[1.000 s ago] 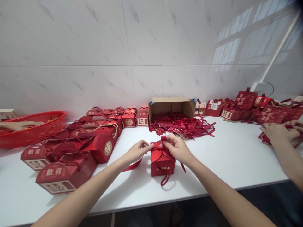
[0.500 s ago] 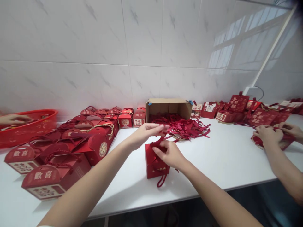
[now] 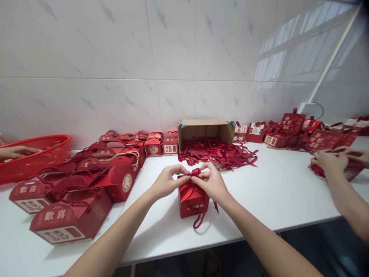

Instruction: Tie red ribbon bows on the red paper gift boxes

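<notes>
A small red gift box (image 3: 193, 202) stands on the white table in front of me, with a twisted red cord handle (image 3: 198, 221) hanging down its near side. Above its top, a dark red ribbon (image 3: 196, 172) is looped into what looks like a bow. My left hand (image 3: 171, 180) pinches the ribbon from the left, thumb against fingers. From the right, my right hand (image 3: 211, 182) pinches it too, and the thumbs nearly meet at the knot. One ribbon tail dangles at the box's right side.
Many red gift boxes (image 3: 72, 215) crowd the left. A cardboard carton (image 3: 206, 124) spills red ribbons (image 3: 227, 154) behind my box. Another person's hand reaches into a red basin (image 3: 54, 161). At the right, a co-worker's hands (image 3: 331, 163) handle a red box. More boxes line the wall.
My left hand has come down to the box top, and my right hand has turned to face it. The upright ribbon strand is now a bow-like loop pinched between both hands.
</notes>
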Tool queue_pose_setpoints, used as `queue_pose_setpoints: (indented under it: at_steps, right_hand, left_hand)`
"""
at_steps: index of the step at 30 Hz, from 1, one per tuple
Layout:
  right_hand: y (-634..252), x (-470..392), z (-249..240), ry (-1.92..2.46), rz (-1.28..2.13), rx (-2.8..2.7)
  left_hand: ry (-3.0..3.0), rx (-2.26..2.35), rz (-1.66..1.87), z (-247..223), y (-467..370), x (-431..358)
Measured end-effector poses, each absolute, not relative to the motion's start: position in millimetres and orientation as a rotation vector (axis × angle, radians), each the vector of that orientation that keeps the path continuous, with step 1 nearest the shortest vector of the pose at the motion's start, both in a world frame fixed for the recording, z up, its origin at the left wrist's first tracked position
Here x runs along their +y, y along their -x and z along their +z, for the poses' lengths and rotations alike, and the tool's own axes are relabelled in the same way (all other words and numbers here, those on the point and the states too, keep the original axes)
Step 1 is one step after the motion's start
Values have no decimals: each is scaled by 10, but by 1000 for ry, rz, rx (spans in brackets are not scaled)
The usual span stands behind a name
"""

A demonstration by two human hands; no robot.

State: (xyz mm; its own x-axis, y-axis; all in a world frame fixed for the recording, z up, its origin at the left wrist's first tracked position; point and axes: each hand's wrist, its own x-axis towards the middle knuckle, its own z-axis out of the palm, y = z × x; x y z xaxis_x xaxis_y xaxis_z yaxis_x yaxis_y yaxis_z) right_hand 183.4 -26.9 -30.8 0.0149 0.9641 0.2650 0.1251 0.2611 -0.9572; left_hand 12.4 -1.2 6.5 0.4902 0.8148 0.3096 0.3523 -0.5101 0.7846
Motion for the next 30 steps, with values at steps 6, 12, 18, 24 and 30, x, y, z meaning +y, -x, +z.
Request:
queue_pose_setpoints:
  at_steps: [6,12,18,24,30]
  right_hand:
    - [-1823,-331,-278,1031,802,-1471]
    - [-1854,-377,-273,1075,486,-1640]
    - [-1879,-410,-290,1114,347,-1788]
    - [-1851,-332,-370,1154,479,-1733]
    - [-1841,-237,-496,1062,951,-1429]
  left_hand:
    - [-2070,827,998,-31,-176,-18]
    - [-2178,963,1107,-103,-190,-27]
    - [-2178,978,1188,-149,-211,-56]
    - [-2077,953,1219,-200,-227,-23]
    - [-1819,867,1188,-259,-277,43]
